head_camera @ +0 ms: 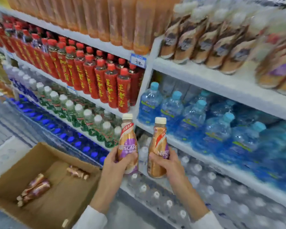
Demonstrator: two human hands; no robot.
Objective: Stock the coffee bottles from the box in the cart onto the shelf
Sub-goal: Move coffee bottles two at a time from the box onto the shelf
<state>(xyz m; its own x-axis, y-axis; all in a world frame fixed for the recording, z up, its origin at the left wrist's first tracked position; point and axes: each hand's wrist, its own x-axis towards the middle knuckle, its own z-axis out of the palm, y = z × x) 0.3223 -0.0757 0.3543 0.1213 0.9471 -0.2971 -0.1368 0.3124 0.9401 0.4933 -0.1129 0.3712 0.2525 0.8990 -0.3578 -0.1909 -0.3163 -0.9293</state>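
Observation:
My left hand (116, 164) grips an upright coffee bottle (128, 141) with a cream cap and a purple and gold label. My right hand (165, 164) grips a second coffee bottle (158, 146), gold and brown, also upright. Both bottles are held side by side in front of the shelf unit, above the clear water bottles. At the lower left stands an open cardboard box (44, 151) with a few coffee bottles (34, 189) lying on its bottom, and more (77, 172) near its far wall. Similar coffee bottles (203, 42) stand blurred on the upper right shelf (205, 76).
Red herbal tea bottles (109, 86) fill the middle left shelf, orange drinks (119, 22) the one above. Blue water bottles (205, 123) sit at the middle right, clear ones (196, 184) below. Green-labelled and blue-capped bottles line the lower left shelves. A price tag (138, 61) hangs on a shelf edge.

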